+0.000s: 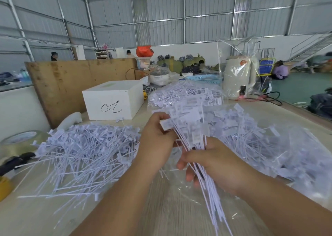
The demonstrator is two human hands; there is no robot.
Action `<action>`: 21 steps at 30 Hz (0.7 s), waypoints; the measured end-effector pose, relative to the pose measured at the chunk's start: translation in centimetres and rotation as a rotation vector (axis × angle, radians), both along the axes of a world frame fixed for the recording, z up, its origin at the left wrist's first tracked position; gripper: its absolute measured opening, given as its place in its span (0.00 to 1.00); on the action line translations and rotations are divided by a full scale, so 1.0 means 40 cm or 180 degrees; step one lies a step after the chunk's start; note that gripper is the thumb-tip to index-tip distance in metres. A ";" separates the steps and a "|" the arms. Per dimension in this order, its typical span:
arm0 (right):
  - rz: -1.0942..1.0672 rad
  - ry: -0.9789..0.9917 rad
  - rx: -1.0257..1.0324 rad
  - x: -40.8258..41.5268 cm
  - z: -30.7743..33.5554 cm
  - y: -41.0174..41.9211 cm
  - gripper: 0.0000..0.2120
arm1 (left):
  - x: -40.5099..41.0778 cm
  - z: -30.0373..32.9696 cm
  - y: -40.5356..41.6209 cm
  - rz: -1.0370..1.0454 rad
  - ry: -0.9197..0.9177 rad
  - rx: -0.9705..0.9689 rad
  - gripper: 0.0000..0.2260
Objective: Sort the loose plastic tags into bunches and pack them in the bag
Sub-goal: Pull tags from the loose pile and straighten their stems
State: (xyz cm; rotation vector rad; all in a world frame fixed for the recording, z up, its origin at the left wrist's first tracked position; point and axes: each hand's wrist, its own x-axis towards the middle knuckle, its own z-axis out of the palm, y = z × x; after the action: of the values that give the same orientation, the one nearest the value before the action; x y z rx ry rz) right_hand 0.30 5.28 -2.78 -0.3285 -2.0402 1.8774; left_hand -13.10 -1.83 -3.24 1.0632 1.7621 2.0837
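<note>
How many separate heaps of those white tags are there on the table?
3, besides the bunch both hands hold: a loose pile at left, a bagged heap behind the hands, and another bagged heap at right. More may be hidden.

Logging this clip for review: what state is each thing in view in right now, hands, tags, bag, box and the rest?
Left hand: curled round the bunch's head end.
Right hand: gripping the bunch's stems.
Bunch of tags: held above the table, heads roughly aligned.
Loose tags: unsorted heap at left.
Clear bag: lying at right, tags inside.
White box: closed.
Tape roll: lying flat.
</note>
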 end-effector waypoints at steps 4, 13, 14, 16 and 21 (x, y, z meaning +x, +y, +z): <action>-0.0156 0.0229 -0.0333 -0.018 -0.005 0.006 0.08 | 0.041 0.006 0.007 -0.0405 0.0051 0.0085 0.10; -0.0629 0.1126 0.0091 -0.017 0.012 0.063 0.13 | 0.096 0.023 0.002 -0.0956 -0.0179 0.0516 0.11; -0.0616 0.1163 0.0238 -0.015 0.009 0.062 0.10 | 0.097 0.023 0.001 -0.0935 -0.0143 0.0489 0.16; -0.0566 0.1019 0.0543 -0.014 -0.012 0.050 0.07 | 0.100 0.018 -0.001 -0.1078 0.0015 0.0346 0.28; -0.0505 0.0598 0.0996 -0.018 -0.061 0.043 0.09 | 0.104 -0.005 0.002 -0.1288 0.0376 0.0086 0.49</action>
State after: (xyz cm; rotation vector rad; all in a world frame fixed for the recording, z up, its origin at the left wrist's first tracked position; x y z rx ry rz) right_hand -0.41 6.98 -5.21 -0.2153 -2.0702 1.4132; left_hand -8.96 -1.77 -3.43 1.4378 1.4188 1.8314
